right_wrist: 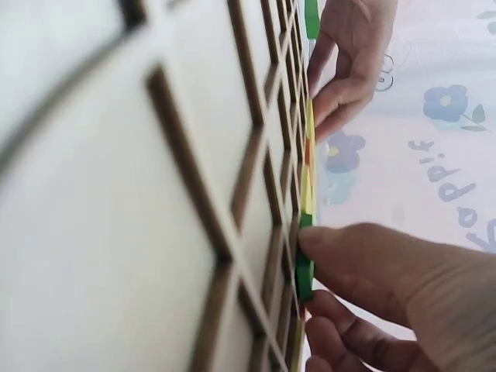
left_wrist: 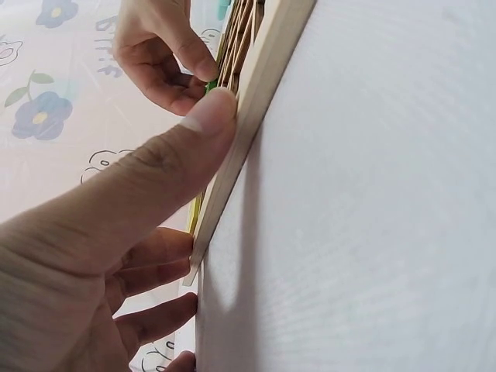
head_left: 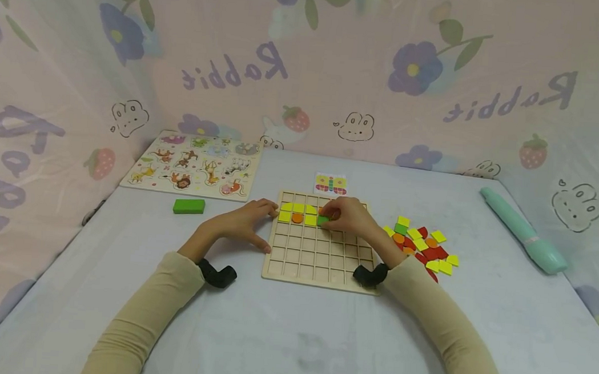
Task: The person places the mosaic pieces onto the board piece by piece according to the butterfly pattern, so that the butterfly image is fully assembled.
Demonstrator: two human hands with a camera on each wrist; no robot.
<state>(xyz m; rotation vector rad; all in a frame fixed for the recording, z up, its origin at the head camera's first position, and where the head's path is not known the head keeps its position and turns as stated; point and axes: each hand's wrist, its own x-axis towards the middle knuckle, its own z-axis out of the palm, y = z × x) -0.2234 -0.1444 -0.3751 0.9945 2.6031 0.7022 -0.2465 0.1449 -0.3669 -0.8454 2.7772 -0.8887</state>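
Head view: a green square tile (head_left: 322, 220) is pinched by the right hand (head_left: 351, 217) at the wooden grid board (head_left: 305, 257), second row from the far edge, just beside a yellow square tile (head_left: 310, 220). Whether it is seated cannot be told; its cell is partly covered by the fingers.

Risks, as judged: the green tile could be left tilted on a raised rib if released before its edges are lined up. The yellow square tile could be nudged by a fingertip, so closely is the row packed. Loose tiles (head_left: 420, 245) could be swept by the right sleeve (head_left: 440, 324), which is held close beside them. The board could be skewed if pressed sideways by one hand and not countered by the other.

Pose: the right hand is held over the board's far half, forearm angled in from the near right, thumb and fingertips narrowed on the tile. The left hand (head_left: 240, 224) is spread wide at the board's left edge, thumb set well apart from the fingers; nothing is seen gripped there. The right black wrist mount (head_left: 370, 275) is seen over the near right corner; contact cannot be told.
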